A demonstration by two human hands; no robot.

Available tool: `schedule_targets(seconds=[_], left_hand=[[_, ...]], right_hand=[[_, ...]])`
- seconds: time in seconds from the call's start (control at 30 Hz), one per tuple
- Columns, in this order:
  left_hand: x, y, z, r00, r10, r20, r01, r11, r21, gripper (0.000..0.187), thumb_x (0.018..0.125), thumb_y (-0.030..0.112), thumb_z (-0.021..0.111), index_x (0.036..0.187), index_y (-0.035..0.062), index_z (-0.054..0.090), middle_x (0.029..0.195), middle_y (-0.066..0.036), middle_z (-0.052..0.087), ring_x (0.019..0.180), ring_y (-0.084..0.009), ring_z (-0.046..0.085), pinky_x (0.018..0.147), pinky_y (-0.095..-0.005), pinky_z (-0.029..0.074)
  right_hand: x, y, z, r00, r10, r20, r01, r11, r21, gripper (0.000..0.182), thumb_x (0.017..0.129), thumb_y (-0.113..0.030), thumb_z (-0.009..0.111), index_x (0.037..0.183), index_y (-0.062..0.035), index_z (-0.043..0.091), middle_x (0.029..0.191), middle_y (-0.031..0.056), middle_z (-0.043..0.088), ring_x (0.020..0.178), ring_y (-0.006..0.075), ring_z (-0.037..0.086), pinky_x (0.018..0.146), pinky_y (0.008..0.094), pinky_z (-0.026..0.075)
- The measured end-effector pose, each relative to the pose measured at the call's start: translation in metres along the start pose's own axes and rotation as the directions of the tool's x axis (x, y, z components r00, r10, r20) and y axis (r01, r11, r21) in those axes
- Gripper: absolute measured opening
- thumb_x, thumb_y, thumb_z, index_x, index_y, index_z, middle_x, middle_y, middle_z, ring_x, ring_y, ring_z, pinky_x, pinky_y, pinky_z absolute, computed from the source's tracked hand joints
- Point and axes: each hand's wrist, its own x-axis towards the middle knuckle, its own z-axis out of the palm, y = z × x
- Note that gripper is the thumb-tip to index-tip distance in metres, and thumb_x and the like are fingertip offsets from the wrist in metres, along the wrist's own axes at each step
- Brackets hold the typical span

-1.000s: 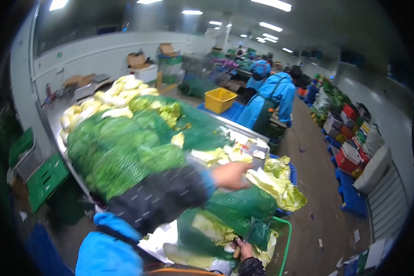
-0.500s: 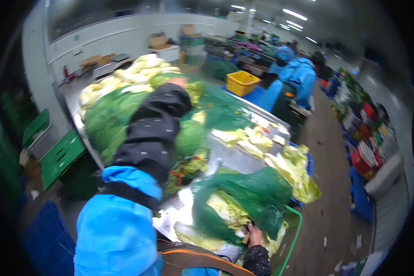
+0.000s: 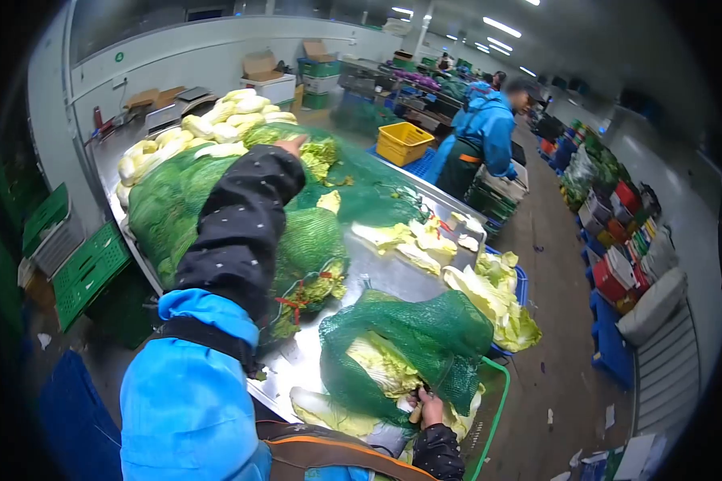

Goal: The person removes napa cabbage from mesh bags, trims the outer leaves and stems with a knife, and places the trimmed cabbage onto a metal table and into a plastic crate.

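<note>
A metal surface (image 3: 377,276) is heaped with cabbages, pale ones (image 3: 237,108) piled at upper left and others covered by green netting (image 3: 168,200). At lower centre, a green mesh bag (image 3: 457,333) is laid out, with a pale-green cabbage (image 3: 381,365) partly exposed among its folds. Just below, a small tan handle-like object (image 3: 415,413) is pinched by the curled fingers of the right hand (image 3: 430,407); what it belongs to cannot be told. The left hand (image 3: 291,145) is stretched to upper centre, beside a leafy cabbage (image 3: 321,160); whether its fingers are spread or pressed on anything cannot be told. The step in hand is judged to be a reach towards the heap while the right hand is kept by the bag. For the next move, a firm hold on one cabbage, clear of the netting, seems called for.
</note>
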Motion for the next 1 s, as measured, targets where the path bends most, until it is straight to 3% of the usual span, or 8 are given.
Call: schedule_targets(seconds=[0.23,0.37,0.67,0.77,0.8,0.87,0.93,1.0], left_hand=[[-0.028,-0.022,-0.004,0.992,-0.012,-0.127,0.029,0.991,0.128,0.1,0.065,0.023,0.076,0.143,0.024,0.014,0.101,-0.021,0.062,0.092,-0.0337,0.061,0.08,-0.0394,0.048],[-0.03,-0.03,-0.011,0.983,-0.091,-0.16,0.109,0.988,0.11,0.101,0.065,0.025,0.075,0.144,0.0225,0.011,0.101,-0.021,0.062,0.091,-0.0339,0.061,0.08,-0.0398,0.048],[-0.006,-0.052,-0.006,0.946,-0.286,-0.153,0.306,0.944,0.123,0.103,0.067,0.028,0.074,0.144,0.019,0.006,0.099,-0.021,0.062,0.088,-0.0345,0.061,0.079,-0.0409,0.048],[0.082,-0.035,0.098,0.848,-0.413,-0.332,0.478,0.867,0.142,0.104,0.068,0.029,0.073,0.144,0.0178,0.004,0.099,-0.021,0.062,0.088,-0.0347,0.061,0.079,-0.0413,0.048],[-0.032,0.026,0.043,0.997,0.068,0.033,-0.068,0.998,0.004,0.107,0.072,0.031,0.07,0.143,0.0123,-0.008,0.098,-0.022,0.062,0.086,-0.034,0.061,0.077,-0.0422,0.048],[-0.118,0.074,0.078,0.795,0.607,-0.009,-0.547,0.71,-0.444,0.074,0.072,0.023,0.07,0.135,0.0089,0.033,0.1,-0.021,0.062,0.088,-0.0329,0.062,0.078,-0.0392,0.049],[-0.207,0.107,0.108,0.548,0.836,0.031,-0.569,0.399,-0.719,0.035,0.073,0.017,0.068,0.105,0.007,0.062,0.108,-0.014,0.06,0.099,-0.0301,0.057,0.086,-0.0367,0.046],[-0.267,0.122,0.132,0.356,0.931,0.086,-0.711,0.329,-0.622,0.035,0.072,0.012,0.066,0.107,0.0084,0.061,0.108,-0.013,0.058,0.106,-0.0285,0.052,0.088,-0.0377,0.044]], right_hand=[[0.001,0.001,-0.003,0.994,-0.057,0.096,0.043,0.99,0.133,0.019,0.086,-0.013,0.058,0.096,0.0027,0.055,0.08,0.0104,0.059,0.068,0.0191,0.06,0.054,0.0295,0.047],[0.025,0.032,-0.03,0.989,-0.146,-0.004,0.146,0.987,-0.065,0.021,0.087,-0.015,0.056,0.1,0.0016,0.055,0.083,0.0081,0.059,0.065,0.0163,0.057,0.056,0.0286,0.045],[0.02,0.022,-0.017,0.994,-0.11,-0.022,0.109,0.992,-0.065,0.017,0.089,-0.014,0.053,0.093,0.002,0.052,0.074,0.0106,0.058,0.059,0.019,0.058,0.052,0.0281,0.047],[0.016,0.016,-0.008,0.993,-0.109,-0.047,0.105,0.991,-0.079,0.016,0.089,-0.012,0.053,0.096,0.0021,0.052,0.077,0.011,0.058,0.059,0.0194,0.059,0.051,0.0277,0.047],[0.017,0.022,-0.015,0.992,-0.119,-0.036,0.116,0.989,-0.09,0.016,0.089,-0.011,0.054,0.097,0.0022,0.052,0.078,0.011,0.058,0.06,0.0196,0.059,0.051,0.0276,0.047],[0.047,0.058,-0.041,0.968,-0.241,0.069,0.25,0.921,-0.298,0.017,0.088,-0.011,0.054,0.098,0.0025,0.052,0.079,0.0113,0.058,0.061,0.0194,0.059,0.051,0.0277,0.047],[0.048,0.064,-0.047,0.894,-0.374,0.247,0.442,0.829,-0.343,0.016,0.088,-0.011,0.054,0.098,0.0024,0.053,0.077,0.0102,0.059,0.061,0.0189,0.059,0.051,0.0279,0.047],[0.029,0.046,-0.034,0.935,-0.313,0.169,0.354,0.865,-0.355,0.016,0.088,-0.011,0.054,0.096,0.0027,0.053,0.076,0.0101,0.06,0.059,0.0182,0.059,0.052,0.0281,0.047]])
